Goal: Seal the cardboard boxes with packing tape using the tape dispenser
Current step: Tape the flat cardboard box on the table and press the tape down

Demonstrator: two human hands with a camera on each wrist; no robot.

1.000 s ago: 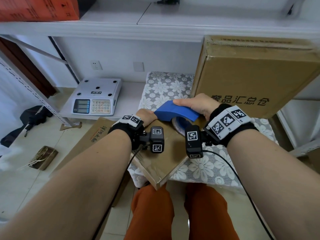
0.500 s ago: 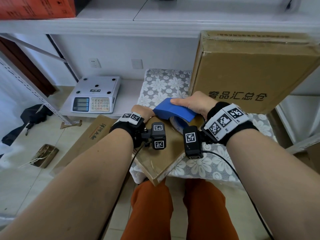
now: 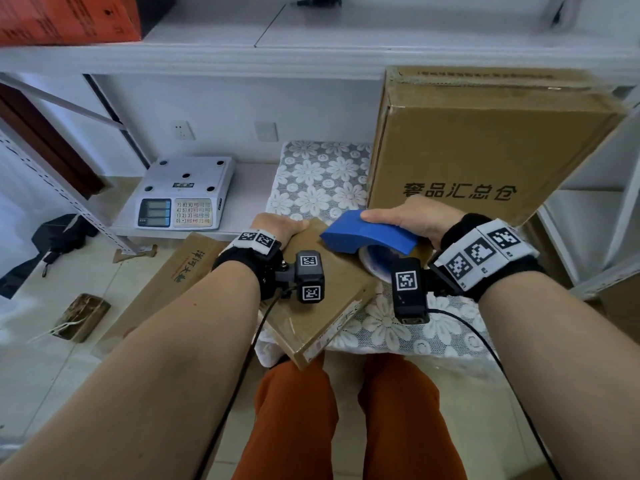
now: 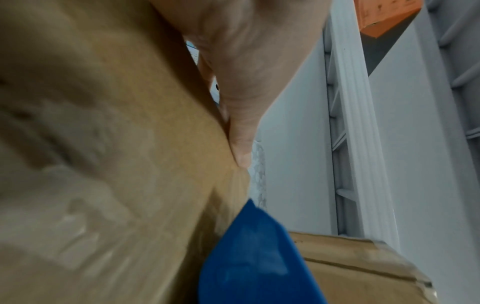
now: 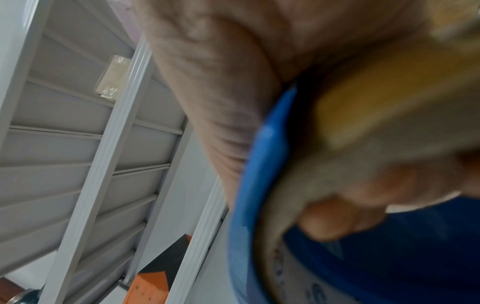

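On the floral cloth (image 3: 322, 174), left hand (image 3: 277, 225) grips small box (image 3: 311, 306); right hand (image 3: 412, 216) clasps dispenser (image 3: 367, 235)

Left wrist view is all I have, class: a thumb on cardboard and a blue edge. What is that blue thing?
Observer: The blue tape dispenser, gripped by the right hand.
Operator: And which box am I seeing?
Observer: The small flat box on the flowered cloth; the left hand grips its far corner.
Operator: Anything behind it?
Observer: A large upright box with printed characters.
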